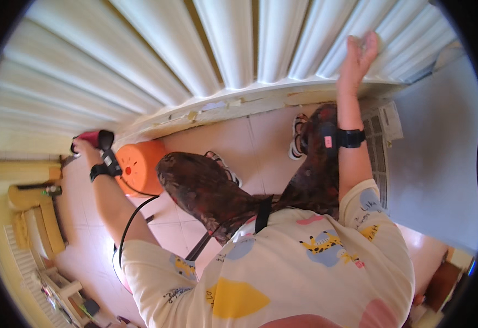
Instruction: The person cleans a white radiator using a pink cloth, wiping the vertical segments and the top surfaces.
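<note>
My left hand (86,146), stretched out to the left, is closed round a dark red thing with a wide black end (105,138), shaped like a hair dryer. An orange plastic stool (140,168) with holes in its top stands just to the right of that wrist. My right hand (363,50) reaches far forward on the right, fingers apart and holding nothing. It is in front of a white panel with long ribs (283,38); whether it touches the panel I cannot tell.
A chipped ledge (217,109) runs below the panel. At right stands a big grey flat-sided thing (433,147), beside a vented grille (378,147). A black cable (135,213) loops by my left arm. Behind left are a yellow chair (42,218) and a small shelf (64,292).
</note>
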{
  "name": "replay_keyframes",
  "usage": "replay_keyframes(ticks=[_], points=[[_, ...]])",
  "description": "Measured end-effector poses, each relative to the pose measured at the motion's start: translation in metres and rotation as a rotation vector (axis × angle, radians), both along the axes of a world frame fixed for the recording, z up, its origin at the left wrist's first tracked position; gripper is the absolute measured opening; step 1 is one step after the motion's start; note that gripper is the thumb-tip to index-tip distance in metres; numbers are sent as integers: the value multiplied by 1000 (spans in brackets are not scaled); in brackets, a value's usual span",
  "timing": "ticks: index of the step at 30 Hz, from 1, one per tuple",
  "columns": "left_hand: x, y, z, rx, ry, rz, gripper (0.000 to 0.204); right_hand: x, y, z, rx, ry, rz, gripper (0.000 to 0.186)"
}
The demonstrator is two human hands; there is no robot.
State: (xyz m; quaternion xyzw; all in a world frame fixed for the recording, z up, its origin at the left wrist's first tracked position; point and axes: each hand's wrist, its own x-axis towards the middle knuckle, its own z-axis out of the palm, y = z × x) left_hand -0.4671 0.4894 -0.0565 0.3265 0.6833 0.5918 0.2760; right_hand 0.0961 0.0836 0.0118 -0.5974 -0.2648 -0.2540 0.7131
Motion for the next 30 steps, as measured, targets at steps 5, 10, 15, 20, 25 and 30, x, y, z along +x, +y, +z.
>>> replay_keyframes(ticks=[5, 10, 15, 20, 25, 30], points=[[14, 8, 40, 214, -255, -45, 40, 53, -13, -35, 68, 55, 32, 38], [37, -23, 165, 641, -253, -197, 46, 44, -22, -66, -76, 43, -22, 51], [27, -12, 163, 822, 186, -69, 64, 21, -19, -48, -72, 68, 24, 52], [32, -11, 54, 500, 189, 63, 70, 2, -12, -34, -16, 108, 41, 54], [35, -22, -55, 239, 243, 110, 58, 1, -12, -30, -24, 105, 102, 54], [52, -60, -37, -41, 545, -100, 39, 7, -19, -33, -50, 87, 99, 53]])
